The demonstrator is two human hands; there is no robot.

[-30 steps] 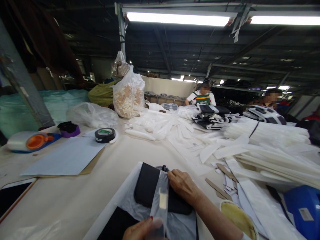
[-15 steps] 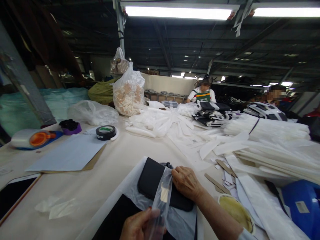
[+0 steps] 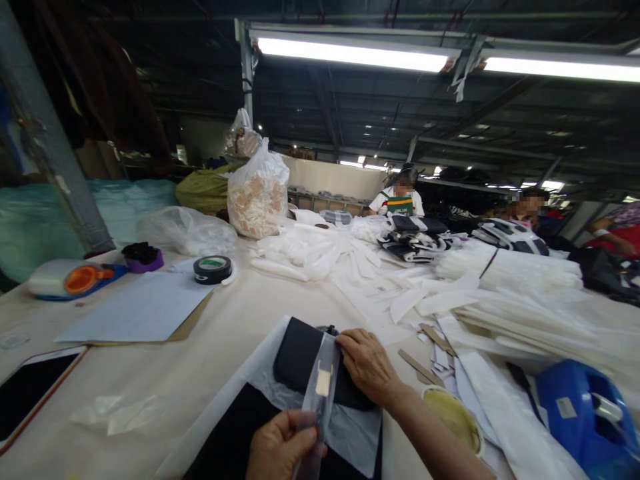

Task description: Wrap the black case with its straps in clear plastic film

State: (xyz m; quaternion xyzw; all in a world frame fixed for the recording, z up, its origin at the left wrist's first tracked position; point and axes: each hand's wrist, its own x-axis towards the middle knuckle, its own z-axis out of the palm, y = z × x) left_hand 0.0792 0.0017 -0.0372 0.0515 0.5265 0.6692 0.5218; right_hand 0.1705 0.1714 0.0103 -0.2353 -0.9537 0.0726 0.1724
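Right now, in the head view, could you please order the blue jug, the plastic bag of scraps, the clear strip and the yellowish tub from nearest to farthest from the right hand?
1. Clear strip: at the right hand's fingertips.
2. Yellowish tub: beside the forearm.
3. Blue jug: farther right.
4. Plastic bag of scraps: across the table, left.

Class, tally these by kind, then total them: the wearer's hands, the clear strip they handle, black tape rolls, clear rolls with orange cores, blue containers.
Hands (left hand, right hand): 2
Clear strip: 1
Black tape roll: 1
Clear roll: 1
Blue container: 1
Total: 6
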